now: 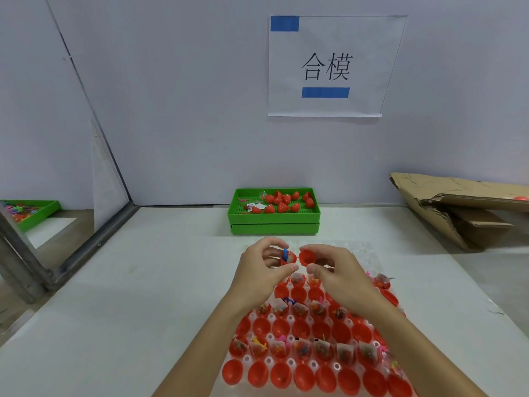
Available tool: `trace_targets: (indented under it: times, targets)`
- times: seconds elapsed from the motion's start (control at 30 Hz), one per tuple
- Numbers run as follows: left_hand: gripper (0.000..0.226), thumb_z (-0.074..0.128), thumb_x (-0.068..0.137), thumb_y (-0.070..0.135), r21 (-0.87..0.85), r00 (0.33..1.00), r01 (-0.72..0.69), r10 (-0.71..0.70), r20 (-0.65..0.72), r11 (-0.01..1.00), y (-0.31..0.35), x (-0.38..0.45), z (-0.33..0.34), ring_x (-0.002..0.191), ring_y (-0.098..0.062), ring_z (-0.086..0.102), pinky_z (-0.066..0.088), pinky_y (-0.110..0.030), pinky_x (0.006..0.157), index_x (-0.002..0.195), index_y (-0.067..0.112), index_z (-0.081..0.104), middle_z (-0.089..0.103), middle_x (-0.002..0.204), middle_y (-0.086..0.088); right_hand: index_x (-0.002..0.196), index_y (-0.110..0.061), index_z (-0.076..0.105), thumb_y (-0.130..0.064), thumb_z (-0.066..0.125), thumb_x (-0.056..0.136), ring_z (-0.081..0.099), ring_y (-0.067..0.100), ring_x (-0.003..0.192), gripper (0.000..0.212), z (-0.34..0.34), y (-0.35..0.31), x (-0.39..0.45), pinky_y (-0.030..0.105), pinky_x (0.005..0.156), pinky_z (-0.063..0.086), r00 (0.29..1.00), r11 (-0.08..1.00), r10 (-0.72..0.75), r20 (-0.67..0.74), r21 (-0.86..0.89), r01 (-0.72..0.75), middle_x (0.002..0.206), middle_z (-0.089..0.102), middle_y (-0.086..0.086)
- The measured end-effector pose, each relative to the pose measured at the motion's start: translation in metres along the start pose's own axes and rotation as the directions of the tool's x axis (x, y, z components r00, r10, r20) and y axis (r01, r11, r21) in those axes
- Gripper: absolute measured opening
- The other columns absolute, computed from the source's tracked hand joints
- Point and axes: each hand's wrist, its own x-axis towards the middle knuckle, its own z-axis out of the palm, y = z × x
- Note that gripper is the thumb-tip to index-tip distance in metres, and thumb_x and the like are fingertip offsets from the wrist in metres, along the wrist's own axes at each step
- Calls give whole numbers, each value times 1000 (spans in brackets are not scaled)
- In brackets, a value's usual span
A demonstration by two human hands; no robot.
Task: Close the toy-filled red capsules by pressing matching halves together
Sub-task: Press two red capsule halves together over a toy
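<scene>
My left hand point(262, 265) grips a red capsule half point(287, 257) that holds a blue toy. Beside it, my right hand point(333, 270) pinches an empty red half point(307, 257), its hollow facing me. The two halves almost touch at their rims, above the far end of a clear holder tray point(269, 361). That tray carries rows of red halves point(306, 376), some empty and some with bagged toys point(303, 349).
A green tray point(273, 217) with several closed red capsules point(283, 207) stands at the back against the wall. Torn cardboard point(458, 207) lies at the right. Another green tray point(31, 210) of colourful toys sits behind the metal frame point(86, 253) at the left.
</scene>
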Motion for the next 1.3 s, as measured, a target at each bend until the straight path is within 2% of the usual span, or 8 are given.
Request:
trace_targets:
  times: [0.23, 0.43, 0.57, 0.73, 0.9, 1.07, 1.17, 1.3]
  targets:
    - [23, 79, 83, 14, 20, 1000, -21, 21, 6, 1000, 4, 5, -4, 84, -9, 71, 55, -16, 70, 99, 28, 71, 72, 91, 7, 116, -34, 67, -11, 70, 92, 69, 6, 93, 34, -7, -3, 7, 21, 83, 56, 999, 994, -31, 11, 106, 29, 102, 74, -11]
    - [30, 80, 83, 16, 25, 998, -47, 45, 50, 999, 15, 20, -11, 85, -4, 71, 52, -11, 69, 107, 29, 68, 73, 93, 7, 102, -28, 69, -8, 74, 87, 71, 6, 85, 26, -25, -11, 26, 14, 74, 53, 994, 982, -89, 61, 169, 78, 94, 76, -13]
    - [29, 79, 84, 24, 31, 991, -71, 68, 112, 997, 22, 33, -14, 89, -4, 71, 53, -13, 76, 109, 34, 68, 72, 92, 11, 100, -26, 70, -6, 75, 86, 71, 9, 82, 24, -39, -15, 41, 21, 76, 55, 987, 978, -127, 99, 180, 108, 95, 76, -11]
    - [17, 73, 89, 20, 23, 980, -110, 104, 167, 994, 31, 46, -15, 94, -15, 71, 57, -30, 90, 104, 25, 69, 73, 98, 0, 98, -28, 71, -10, 78, 85, 72, 15, 89, 23, -58, -15, 54, 31, 85, 59, 972, 976, -169, 161, 168, 142, 97, 76, -6]
    - [17, 73, 90, 19, -12, 970, -124, 124, 211, 992, 36, 50, -17, 95, -16, 71, 56, -32, 92, 105, 25, 68, 73, 97, -1, 99, -34, 71, -13, 78, 85, 73, 18, 95, 26, -67, -15, 58, 28, 90, 57, 953, 961, -221, 208, 213, 176, 102, 76, -4]
    - [38, 80, 82, 12, -46, 973, -107, 114, 199, 993, 36, 57, -14, 95, -17, 73, 58, -28, 86, 110, 32, 67, 73, 101, -1, 101, -32, 69, -18, 78, 84, 73, 21, 94, 24, -68, -13, 63, 35, 88, 59, 955, 958, -225, 191, 222, 182, 102, 76, 0]
    - [35, 82, 78, 10, -40, 984, -100, 105, 144, 994, 34, 58, -11, 88, -11, 72, 56, -18, 79, 106, 26, 66, 75, 94, 4, 103, -32, 70, -23, 78, 82, 73, 20, 93, 24, -68, -13, 63, 36, 86, 59, 959, 961, -213, 185, 219, 171, 100, 76, 0]
    - [31, 84, 75, 6, -62, 988, -105, 111, 109, 993, 33, 58, -8, 81, -9, 71, 57, -20, 73, 99, 15, 67, 75, 86, 5, 101, -36, 72, -30, 76, 80, 73, 19, 90, 23, -70, -15, 61, 33, 83, 59, 964, 966, -195, 180, 204, 158, 98, 76, -3]
